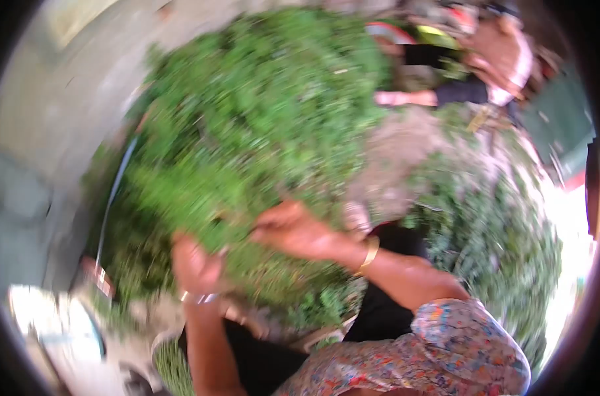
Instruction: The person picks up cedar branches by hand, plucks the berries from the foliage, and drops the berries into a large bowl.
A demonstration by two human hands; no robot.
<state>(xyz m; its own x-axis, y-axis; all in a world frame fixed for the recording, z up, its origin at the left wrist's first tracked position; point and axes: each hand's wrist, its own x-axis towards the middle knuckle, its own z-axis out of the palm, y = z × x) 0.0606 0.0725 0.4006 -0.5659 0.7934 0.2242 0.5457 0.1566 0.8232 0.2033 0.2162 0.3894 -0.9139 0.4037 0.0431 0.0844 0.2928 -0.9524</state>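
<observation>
A large heap of feathery leafy greens fills the middle of the head view. My left hand, with a silver-coloured bangle at the wrist, is closed at the heap's near edge around a bunch of leafy green stems; motion smears the fingers. To its right, my right hand, wearing a gold-coloured bangle, has its fingertips pinched together in front of the greens. What those fingertips hold, if anything, is too blurred to make out. The two hands are a short way apart.
Another person reaches in from the upper right, a hand at the heap's edge. A second pile of greens lies on the right. A pale wall borders the left, beside a thin bluish rod.
</observation>
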